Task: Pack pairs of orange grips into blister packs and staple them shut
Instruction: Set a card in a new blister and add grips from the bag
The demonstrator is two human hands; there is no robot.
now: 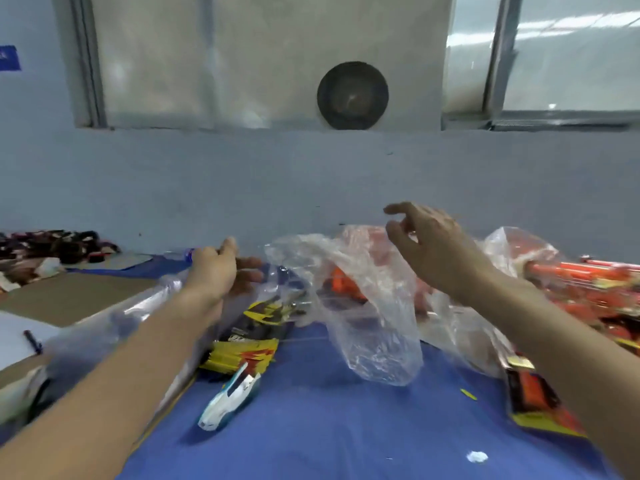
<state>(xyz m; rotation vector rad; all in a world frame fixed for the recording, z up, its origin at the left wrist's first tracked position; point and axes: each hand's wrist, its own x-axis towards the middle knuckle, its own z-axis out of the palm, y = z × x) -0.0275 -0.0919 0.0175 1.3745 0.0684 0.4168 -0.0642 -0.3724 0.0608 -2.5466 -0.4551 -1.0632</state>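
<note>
we are at the fetching step. our right hand [426, 244] hovers slack, fingers loosely curled and grasping nothing, just above the clear bag [363, 306]. the orange grips [343, 282] lie inside the bag, below and left of that hand. our left hand [221, 271] reaches forward, fingers straight, unclenched. the stapler [228, 396] lies below it, nearer us. next, we judge, the right hand must find the bag's mouth and draw out a pair.
</note>
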